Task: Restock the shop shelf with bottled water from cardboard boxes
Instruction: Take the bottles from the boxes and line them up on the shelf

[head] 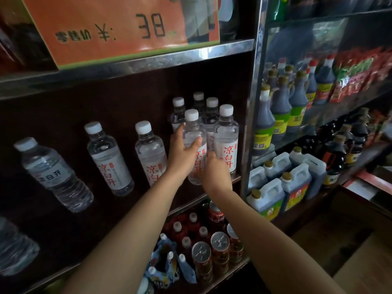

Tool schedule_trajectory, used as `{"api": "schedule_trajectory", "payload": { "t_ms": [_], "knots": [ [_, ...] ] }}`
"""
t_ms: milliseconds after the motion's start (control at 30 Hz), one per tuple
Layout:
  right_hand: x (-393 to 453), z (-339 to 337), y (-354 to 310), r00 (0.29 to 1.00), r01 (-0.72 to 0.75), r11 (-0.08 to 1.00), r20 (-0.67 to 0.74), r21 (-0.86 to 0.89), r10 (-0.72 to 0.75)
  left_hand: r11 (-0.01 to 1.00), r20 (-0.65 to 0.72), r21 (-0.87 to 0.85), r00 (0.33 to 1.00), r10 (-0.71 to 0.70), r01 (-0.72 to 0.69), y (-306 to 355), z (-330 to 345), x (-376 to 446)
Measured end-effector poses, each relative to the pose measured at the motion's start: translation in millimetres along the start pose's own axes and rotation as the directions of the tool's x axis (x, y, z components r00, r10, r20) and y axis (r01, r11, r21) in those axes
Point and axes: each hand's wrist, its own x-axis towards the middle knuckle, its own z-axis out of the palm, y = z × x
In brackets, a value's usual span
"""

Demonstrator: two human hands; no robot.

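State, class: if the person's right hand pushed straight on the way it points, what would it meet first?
Probably the rightmost clear plastic water bottle with red characters: the right hand already reaches its label, though actual contact is unclear.

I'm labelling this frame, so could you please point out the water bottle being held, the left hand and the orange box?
Held water bottle (191, 114): head view, white cap.
Left hand (182, 153): head view, back of hand.
Orange box (118, 24): head view, front face.
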Motion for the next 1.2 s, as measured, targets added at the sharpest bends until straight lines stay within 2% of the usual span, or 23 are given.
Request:
{"api": "schedule_trajectory", "payload": {
  "t_ms": [233, 500, 567, 700, 767, 900, 1000, 1200],
  "knots": [
    [25, 15, -2, 1.000, -0.004, 1.000, -0.023, 0.031, 0.004, 0.996, -0.043, -0.084, 0.998, -0.041, 0.037, -8, 8, 32],
    [28, 16, 1, 0.999, 0.006, 1.000, -0.034, 0.012, -0.006, 1.000, -0.124, 0.003, 0.992, 0.000, 0.000, -3, 11, 33],
    [24, 15, -1, 0.999, 0.005, 1.000, -0.052, 0.022, -0.004, 1.000, -0.102, 0.013, 0.995, -0.018, 0.020, 3, 8, 32],
    [7, 8, -2, 0.996, 0.029, 0.990, -0.086, 0.141, -0.017, 0.987, 0.012, -0.045, 0.988, -0.156, 0.157, 10, 2, 15],
    [-1, 0, -1, 0.997, 0.039, 0.981, -0.069, 0.191, -0.026, 0.977, 0.063, -0.075, 0.978, -0.197, 0.202, 13, -3, 0],
    [-16, -25, 2, 0.998, 0.037, 0.995, 0.043, 0.097, -0.042, 0.968, 0.060, -0.023, 0.967, -0.247, 0.249, 23, -26, -32],
    [-37, -41, 2, 0.991, 0.034, 0.999, 0.125, 0.032, -0.037, 0.963, 0.064, 0.053, 0.961, -0.267, 0.264, 27, -52, -61],
    [-106, -55, -31, 0.964, 0.173, 0.982, 0.220, -0.076, -0.153, 0.943, 0.004, 0.266, 0.978, -0.207, 0.199, 37, -125, -153]
  ]
}}
